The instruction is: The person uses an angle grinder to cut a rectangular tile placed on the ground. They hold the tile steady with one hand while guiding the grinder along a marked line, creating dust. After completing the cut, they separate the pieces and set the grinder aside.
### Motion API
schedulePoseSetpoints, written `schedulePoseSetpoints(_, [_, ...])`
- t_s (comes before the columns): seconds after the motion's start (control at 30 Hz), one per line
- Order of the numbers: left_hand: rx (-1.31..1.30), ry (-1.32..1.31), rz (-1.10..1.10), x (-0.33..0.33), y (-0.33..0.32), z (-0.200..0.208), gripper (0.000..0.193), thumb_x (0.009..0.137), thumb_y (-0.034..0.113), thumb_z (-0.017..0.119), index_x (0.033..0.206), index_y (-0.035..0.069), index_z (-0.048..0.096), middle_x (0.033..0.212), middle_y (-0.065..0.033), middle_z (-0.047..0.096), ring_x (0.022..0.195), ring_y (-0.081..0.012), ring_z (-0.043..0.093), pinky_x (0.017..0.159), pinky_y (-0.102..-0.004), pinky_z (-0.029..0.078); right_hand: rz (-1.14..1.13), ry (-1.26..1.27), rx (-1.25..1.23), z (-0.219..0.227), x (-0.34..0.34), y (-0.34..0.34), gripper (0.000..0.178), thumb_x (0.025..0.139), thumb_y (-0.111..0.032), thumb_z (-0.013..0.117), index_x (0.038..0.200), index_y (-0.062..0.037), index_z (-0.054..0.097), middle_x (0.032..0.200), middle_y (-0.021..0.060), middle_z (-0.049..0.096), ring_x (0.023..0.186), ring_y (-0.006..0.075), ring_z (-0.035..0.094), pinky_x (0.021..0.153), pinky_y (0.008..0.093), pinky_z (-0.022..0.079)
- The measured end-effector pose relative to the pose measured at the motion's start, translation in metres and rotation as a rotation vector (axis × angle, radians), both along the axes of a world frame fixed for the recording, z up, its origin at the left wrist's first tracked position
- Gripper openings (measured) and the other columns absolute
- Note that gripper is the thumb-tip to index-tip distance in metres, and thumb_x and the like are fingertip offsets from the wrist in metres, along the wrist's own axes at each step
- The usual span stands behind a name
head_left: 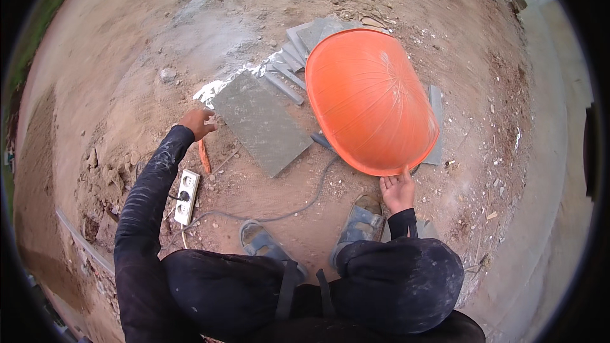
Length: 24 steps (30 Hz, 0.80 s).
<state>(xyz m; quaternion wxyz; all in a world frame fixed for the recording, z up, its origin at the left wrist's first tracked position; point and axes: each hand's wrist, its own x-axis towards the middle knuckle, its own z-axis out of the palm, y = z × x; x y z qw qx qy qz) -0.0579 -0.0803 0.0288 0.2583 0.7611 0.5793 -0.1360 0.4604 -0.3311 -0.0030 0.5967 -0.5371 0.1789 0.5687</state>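
Two bare hands are at work over sandy ground. The right hand [398, 192], palm up with its fingers part-curled, has hold of the near rim of an upturned orange plastic tub [375, 105], one digit lying over the edge. The left hand [198, 123] is loosely half open, with nothing visible in its grasp, beside the left corner of a grey rectangular slab [262, 126]. Just below that hand lies a slim orange object [204, 156], its kind unclear.

The tub sits right of the slab, domed base upward and dusted with pale powder, partly covering another grey slab [435, 124] at its right. Between slab and tub, narrow grey offcuts [284, 87] lie near crumpled white sheeting [210, 93]; more grey slabs [321, 30] overlap beyond them.

Nearer the person, a white power strip [187, 197] with a black plug [183, 196] lies below the left hand. A grey cable [279, 218] curves past the dusty sandals [361, 222]. Farther right runs a pale concrete strip [548, 171].
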Motion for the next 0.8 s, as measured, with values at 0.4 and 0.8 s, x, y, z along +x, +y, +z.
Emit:
schedulePoseSetpoints(0.4, [-0.625,-0.780,0.885,0.066,-0.137,-0.052,0.077,0.090,0.040,0.067,0.141,-0.007,0.033,0.108,-0.0185,0.065,0.092,-0.0270,0.068,0.078,-0.0369,0.055,0.244,-0.203,1.164,0.186,0.109,0.188,0.035,0.091,-0.001,0.052,0.125,0.0075,0.046,0.122,0.0242,0.059,0.111,0.0367,0.061,0.096,0.0405,0.056])
schedulePoseSetpoints(0.8, [-0.492,-1.064,1.220,0.115,-0.177,-0.063,0.075,0.093,0.012,0.063,0.148,-0.006,0.014,0.087,-0.0061,0.056,0.080,-0.0222,0.066,0.076,-0.0359,0.060,0.392,-0.511,0.210,0.014,0.111,0.212,0.058,0.092,-0.029,0.066,0.132,0.0042,0.040,0.120,0.0240,0.058,0.110,0.0318,0.062,0.091,0.0375,0.055])
